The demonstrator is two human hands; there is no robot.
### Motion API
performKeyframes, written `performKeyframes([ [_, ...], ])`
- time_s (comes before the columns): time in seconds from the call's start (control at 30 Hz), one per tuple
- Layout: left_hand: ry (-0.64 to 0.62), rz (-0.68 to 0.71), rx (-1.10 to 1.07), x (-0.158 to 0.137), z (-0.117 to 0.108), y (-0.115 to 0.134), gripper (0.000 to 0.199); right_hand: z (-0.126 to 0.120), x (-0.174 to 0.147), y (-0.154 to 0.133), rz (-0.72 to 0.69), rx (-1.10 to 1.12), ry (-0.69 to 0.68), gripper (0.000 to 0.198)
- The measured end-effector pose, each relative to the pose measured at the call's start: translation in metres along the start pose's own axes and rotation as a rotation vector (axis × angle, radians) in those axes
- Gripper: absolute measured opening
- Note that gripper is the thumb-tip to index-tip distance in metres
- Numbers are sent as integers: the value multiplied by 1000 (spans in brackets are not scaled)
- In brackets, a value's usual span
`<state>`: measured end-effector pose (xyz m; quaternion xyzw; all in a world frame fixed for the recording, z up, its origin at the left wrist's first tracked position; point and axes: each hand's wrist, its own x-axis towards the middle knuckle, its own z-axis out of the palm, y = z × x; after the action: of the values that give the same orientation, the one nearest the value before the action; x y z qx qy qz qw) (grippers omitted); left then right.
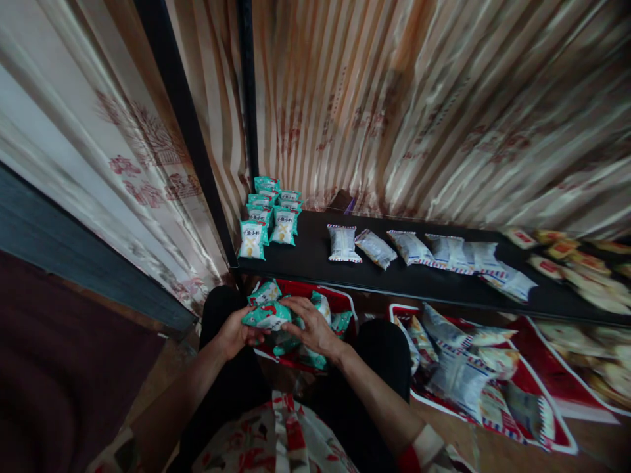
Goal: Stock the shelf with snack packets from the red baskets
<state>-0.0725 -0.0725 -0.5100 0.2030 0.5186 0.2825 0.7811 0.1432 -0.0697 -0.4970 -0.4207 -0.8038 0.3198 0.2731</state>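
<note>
Between my two hands I hold a teal-and-white snack bag, just above a red basket. My left hand grips the bag's left end, and my right hand has its fingers closed on the right end. More teal snack bags lie in the basket under my hands, partly hidden by them. On the left end of the black shelf, several teal snack bags stand upright in two rows.
Silvery snack bags lie along the middle of the shelf, with yellowish packs farther right. A second red basket holds silvery bags. Striped curtains hang behind, and a black post stands at the left.
</note>
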Motion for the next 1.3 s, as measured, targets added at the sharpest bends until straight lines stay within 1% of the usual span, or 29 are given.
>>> performKeyframes([
  [0.13, -50, -36, 36, 3, 2, 11, 48, -1, 2, 2, 70, 53, 32, 40],
  [0.27, -90, -55, 113, 7, 4, 24, 62, -3, 4, 4, 190, 110, 101, 38],
  [0.33, -102, -44, 140, 10, 6, 30, 70, -4, 6, 6, 259, 173, 135, 37],
  [0.4, -101, -14, 157, 13, 10, 34, 73, -5, 9, 8, 317, 260, 168, 36],
  [0.5, -43, 86, 166, 14, 17, 38, 65, -7, 13, 13, 372, 389, 232, 37],
  [0.57, -7, 178, 169, 12, 23, 40, 52, -7, 16, 16, 403, 460, 271, 39],
  [0.63, -6, 268, 195, 11, 28, 40, 39, -7, 20, 20, 441, 515, 307, 41],
  [0.67, -10, 309, 219, 11, 31, 40, 36, -7, 22, 22, 463, 529, 321, 42],
  [0.73, -6, 379, 281, 14, 35, 39, 37, -7, 27, 26, 500, 538, 355, 44],
  [0.83, 66, 481, 367, 29, 40, 37, 38, -8, 37, 34, 521, 528, 399, 45],
  [0.97, 264, 661, 470, 61, 45, 42, 28, -10, 57, 46, 482, 523, 452, 47],
  [1.03, 335, 727, 520, 75, 47, 49, 24, -11, 68, 52, 464, 521, 486, 47],
  [1.13, 411, 785, 606, 89, 51, 63, 22, -13, 86, 62, 450, 471, 538, 48],
  [1.2, 459, 798, 652, 94, 55, 71, 24, -14, 98, 67, 444, 429, 560, 50],
  [1.3, 496, 807, 681, 102, 59, 78, 30, -15, 114, 73, 452, 385, 596, 50],
])
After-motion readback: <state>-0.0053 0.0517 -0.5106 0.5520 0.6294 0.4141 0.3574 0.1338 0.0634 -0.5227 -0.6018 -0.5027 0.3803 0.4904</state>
